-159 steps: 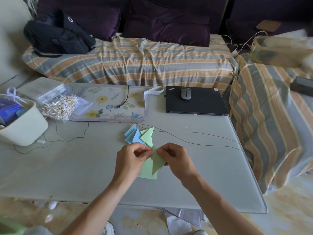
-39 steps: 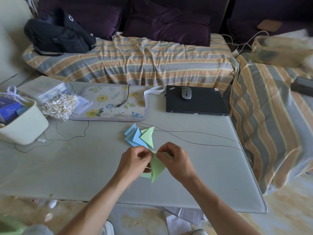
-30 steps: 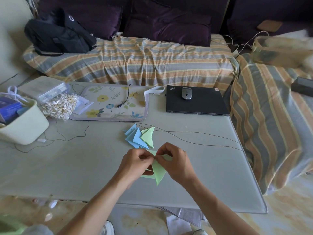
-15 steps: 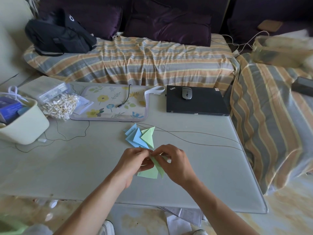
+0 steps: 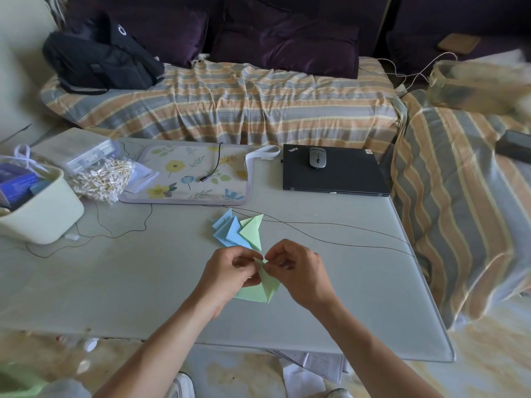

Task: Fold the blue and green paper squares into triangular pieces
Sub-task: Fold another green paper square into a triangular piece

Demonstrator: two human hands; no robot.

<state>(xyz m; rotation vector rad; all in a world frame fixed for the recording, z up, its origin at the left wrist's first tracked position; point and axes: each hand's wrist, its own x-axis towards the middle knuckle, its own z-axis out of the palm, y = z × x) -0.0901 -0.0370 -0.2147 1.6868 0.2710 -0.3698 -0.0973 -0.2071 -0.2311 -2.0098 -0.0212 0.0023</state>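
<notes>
**Both hands pinch a green paper piece at centre frame**

The green paper piece [image 5: 265, 285] is a narrow folded triangle, its long axis running from the top, where the fingertips meet, down to a sharp point aimed at the lower edge of the frame and slightly right. Beneath it a flatter green sheet [image 5: 250, 295] lies on the counter [image 5: 115, 282], partly hidden by the left hand.

The left hand [image 5: 230, 271] pinches the piece's top from the left; the right hand [image 5: 296, 271] pinches it from the right, fingers curled on the paper.

Just above the hands sits a pile of finished blue triangles [image 5: 227, 229] and a green triangle [image 5: 253, 231], tips pointing toward the top of the frame. A thin black cable [image 5: 330, 239] crosses the counter right of the pile. Bare counter surface spreads to the left and right of the hands; the counter's near edge runs just below the wrists.
</notes>
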